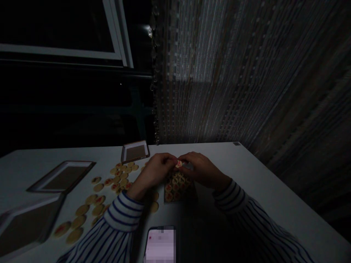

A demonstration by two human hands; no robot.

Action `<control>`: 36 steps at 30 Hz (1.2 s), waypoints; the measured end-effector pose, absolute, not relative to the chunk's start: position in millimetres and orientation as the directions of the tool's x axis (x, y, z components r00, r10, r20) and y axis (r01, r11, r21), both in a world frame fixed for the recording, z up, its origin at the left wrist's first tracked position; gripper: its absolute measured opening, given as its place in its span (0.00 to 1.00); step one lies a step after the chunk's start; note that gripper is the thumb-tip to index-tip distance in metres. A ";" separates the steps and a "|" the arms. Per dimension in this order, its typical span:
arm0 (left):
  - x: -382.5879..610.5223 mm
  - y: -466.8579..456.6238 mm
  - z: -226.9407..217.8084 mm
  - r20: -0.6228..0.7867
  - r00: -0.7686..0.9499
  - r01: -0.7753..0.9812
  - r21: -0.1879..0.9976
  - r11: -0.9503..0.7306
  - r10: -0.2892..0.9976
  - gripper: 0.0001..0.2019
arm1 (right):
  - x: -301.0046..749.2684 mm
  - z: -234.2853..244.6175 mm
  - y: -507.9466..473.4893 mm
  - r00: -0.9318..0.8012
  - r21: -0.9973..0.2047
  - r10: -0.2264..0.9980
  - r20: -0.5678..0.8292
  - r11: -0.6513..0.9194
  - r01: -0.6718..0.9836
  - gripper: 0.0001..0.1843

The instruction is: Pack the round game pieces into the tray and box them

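Note:
Both hands meet over a dim white table (246, 171). My left hand (153, 171) and my right hand (201, 170) are closed together on one round cream game piece with a red mark (179, 164), pinched between the fingertips. Just below them sits a small box (175, 188) packed with several similar round pieces. More loose cream pieces (117, 177) with red marks lie scattered to the left of my left wrist, down toward the table's front left.
Shallow trays stand at the left: a small one (135, 151) at the back, a larger one (63, 177), and another (24, 224) at the front edge. A lit phone (161, 244) lies near me. A bead curtain (233, 73) hangs behind the table.

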State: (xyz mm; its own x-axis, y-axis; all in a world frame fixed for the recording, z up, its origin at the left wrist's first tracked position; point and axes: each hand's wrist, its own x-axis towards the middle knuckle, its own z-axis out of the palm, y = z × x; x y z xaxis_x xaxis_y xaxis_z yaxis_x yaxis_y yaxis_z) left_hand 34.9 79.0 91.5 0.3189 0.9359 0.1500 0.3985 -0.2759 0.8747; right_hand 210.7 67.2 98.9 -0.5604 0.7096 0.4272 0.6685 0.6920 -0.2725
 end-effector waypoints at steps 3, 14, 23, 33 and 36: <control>35.2 78.5 94.0 0.135 0.312 0.400 0.879 -0.259 0.940 0.11 | 210.7 99.9 66.2 -0.569 -0.229 0.703 0.426 0.693 0.684 0.15; 36.3 77.7 92.2 0.107 0.294 0.367 0.905 -0.216 0.950 0.11 | 211.7 99.4 66.6 -0.581 -0.162 0.702 0.410 0.684 0.711 0.16; 33.3 81.7 87.3 0.142 0.379 0.469 0.822 -0.322 0.914 0.12 | 211.9 99.5 67.5 -0.582 -0.133 0.723 0.372 0.662 0.737 0.14; 17.3 87.5 73.4 0.138 0.362 0.791 0.478 -0.382 0.922 0.17 | 223.9 100.2 70.3 -0.584 -0.104 0.792 0.180 0.605 0.789 0.16; 15.6 88.9 70.4 0.121 0.372 0.816 0.429 -0.386 0.920 0.17 | 224.8 99.6 69.6 -0.592 -0.070 0.800 0.098 0.599 0.797 0.15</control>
State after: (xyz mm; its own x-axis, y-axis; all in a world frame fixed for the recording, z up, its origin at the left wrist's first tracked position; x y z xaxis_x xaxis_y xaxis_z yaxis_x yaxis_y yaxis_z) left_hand 15.6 88.9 70.4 0.3720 0.9203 0.1211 0.8162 -0.3865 0.4295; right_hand 224.8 69.6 99.6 -0.5925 0.7997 0.0975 0.7974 0.5994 -0.0704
